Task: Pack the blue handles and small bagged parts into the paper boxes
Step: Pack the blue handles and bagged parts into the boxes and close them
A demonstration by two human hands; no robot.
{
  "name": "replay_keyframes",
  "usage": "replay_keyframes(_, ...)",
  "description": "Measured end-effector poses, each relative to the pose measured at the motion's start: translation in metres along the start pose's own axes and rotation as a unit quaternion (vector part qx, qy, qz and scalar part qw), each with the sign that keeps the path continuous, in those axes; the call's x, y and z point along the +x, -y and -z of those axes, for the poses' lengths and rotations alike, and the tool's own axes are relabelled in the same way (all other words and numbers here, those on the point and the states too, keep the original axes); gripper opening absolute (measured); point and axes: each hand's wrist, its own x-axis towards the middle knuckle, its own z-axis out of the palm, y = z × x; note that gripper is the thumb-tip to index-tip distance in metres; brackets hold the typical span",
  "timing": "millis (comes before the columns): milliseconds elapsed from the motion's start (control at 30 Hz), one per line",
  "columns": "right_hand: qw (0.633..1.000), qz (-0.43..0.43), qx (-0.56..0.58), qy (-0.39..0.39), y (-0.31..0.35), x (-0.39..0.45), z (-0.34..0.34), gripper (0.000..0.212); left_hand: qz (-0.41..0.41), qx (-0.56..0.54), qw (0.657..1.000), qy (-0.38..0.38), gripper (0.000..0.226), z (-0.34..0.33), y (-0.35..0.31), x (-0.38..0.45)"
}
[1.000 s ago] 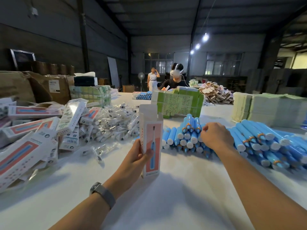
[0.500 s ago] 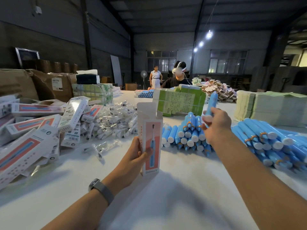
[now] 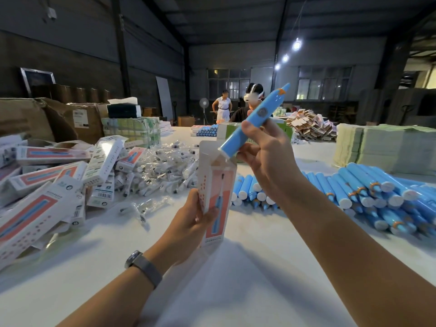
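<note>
Since half a second ago I see the right hand (image 3: 264, 159) has carried the blue handle (image 3: 253, 120) in from the pile to the centre of the frame, so its white butt end now sits right at the open top flap of the paper box (image 3: 218, 199). Whether that end touches the flap or is already inside, I cannot tell; the fingers cover the spot. The handle tilts up toward the upper right, and its tip overlaps a person wearing a white headset (image 3: 253, 96) behind it.

My right hand is curled round the lower half of the handle, thumb on top. The left hand (image 3: 188, 228) grips the box upright at its lower half, fingers wrapped round the left edge, thumb on the printed front; the box bottom is hidden behind the hand.

Loose blue handles (image 3: 368, 194) lie piled at right on the bench (image 3: 231, 279), cut off by the frame edge. Bagged parts (image 3: 165, 171) heap at centre left, too blurred to make out singly, beside filled boxes (image 3: 47, 185).
</note>
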Motion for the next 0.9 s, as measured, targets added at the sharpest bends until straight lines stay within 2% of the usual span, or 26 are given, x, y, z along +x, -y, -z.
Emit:
replay_keyframes(33,1.0,0.012,-0.007,0.004,0.0,0.0,-0.001,0.015,-0.003,0.009,1.0,-0.002,0.025,0.0,0.0,0.0)
replay_keyframes(100,0.991,0.064,-0.119,-0.021,-0.002,0.0,-0.004,0.034,-0.008,0.011,1.0,-0.006,0.025,-0.001,0.0,0.001)
replay_keyframes(200,0.943,0.178,-0.281,-0.03,-0.007,0.0,-0.003,0.076,-0.003,-0.014,1.0,-0.004,0.027,0.001,0.0,0.0)
replay_keyframes(267,0.932,0.204,-0.297,-0.025,-0.007,0.002,0.001,0.098,0.002,-0.031,1.0,-0.002,0.031,0.002,-0.001,-0.001)
replay_keyframes(333,0.929,0.205,-0.308,-0.021,-0.003,0.004,0.006,0.106,0.004,-0.027,1.0,0.002,0.032,0.003,-0.001,-0.002)
replay_keyframes(500,0.904,0.232,-0.358,0.007,0.013,0.003,0.009,0.113,0.002,-0.004,1.0,0.004,0.026,0.0,-0.006,-0.001)
replay_keyframes(667,0.888,0.239,-0.391,0.042,0.015,0.004,0.011,0.109,0.0,-0.019,1.0,-0.002,0.022,-0.002,-0.011,-0.003)
replay_keyframes(733,0.878,0.23,-0.417,0.051,0.013,0.005,0.012,0.1,-0.003,-0.026,1.0,-0.001,0.024,-0.003,-0.013,-0.003)
replay_keyframes(833,0.848,0.226,-0.477,0.047,0.004,0.005,0.01,0.074,-0.007,-0.044,0.999,-0.009,0.028,-0.003,-0.011,-0.002)
replay_keyframes(900,0.843,0.22,-0.488,0.053,-0.006,0.002,0.007,0.068,-0.007,-0.06,0.998,-0.014,0.026,-0.002,-0.009,-0.002)
